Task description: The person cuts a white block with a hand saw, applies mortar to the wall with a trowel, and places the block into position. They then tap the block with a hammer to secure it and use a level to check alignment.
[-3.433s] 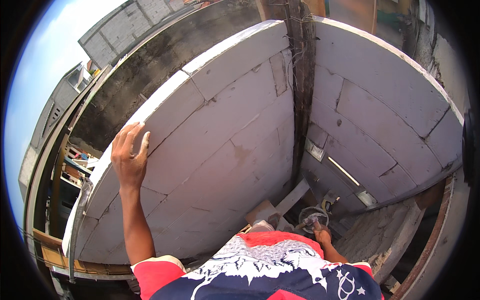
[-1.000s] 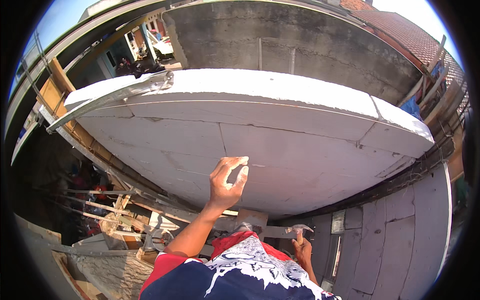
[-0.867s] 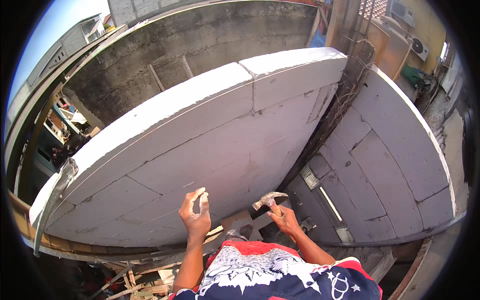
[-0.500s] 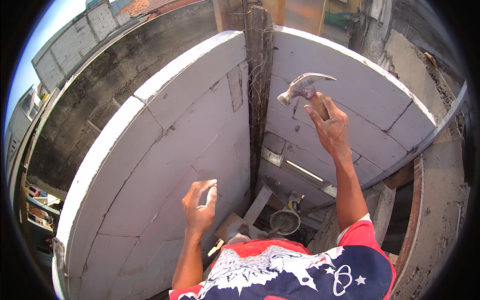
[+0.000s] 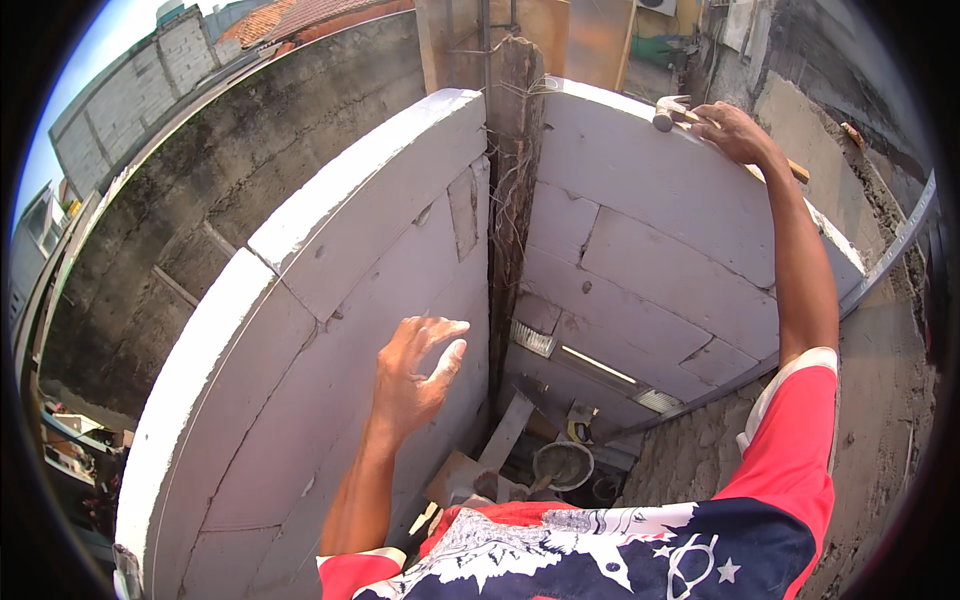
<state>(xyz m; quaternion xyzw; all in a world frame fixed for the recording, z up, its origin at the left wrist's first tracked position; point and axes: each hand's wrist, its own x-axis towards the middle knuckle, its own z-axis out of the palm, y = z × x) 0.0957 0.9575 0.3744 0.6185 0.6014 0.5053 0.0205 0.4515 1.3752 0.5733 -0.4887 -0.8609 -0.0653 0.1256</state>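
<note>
At the top edge of the right block wall (image 5: pixel 660 215), my right hand (image 5: pixel 735 132) has its fingers on the wooden handle of a claw hammer (image 5: pixel 668 118). The hammer lies along that edge, its metal head to the left of my fingers and its handle end sticking out to the right of my wrist. In front of the left block wall (image 5: pixel 360 290), my left hand (image 5: pixel 412 372) is raised with nothing visible in it. Its fingers are bent and the thumb stands apart from them.
A rough dark post (image 5: pixel 512 170), tangled with thin wire, stands where the walls meet. Down below are a bucket of grey mix (image 5: pixel 563 466), a yellow-handled tool (image 5: pixel 580 430) and boards. An old concrete wall (image 5: pixel 300 130) runs beyond the left wall.
My right hand has carried the hammer up and to the right, from mid-air onto the right wall's top. My left hand has risen slightly, thumb and fingers spreading apart.
</note>
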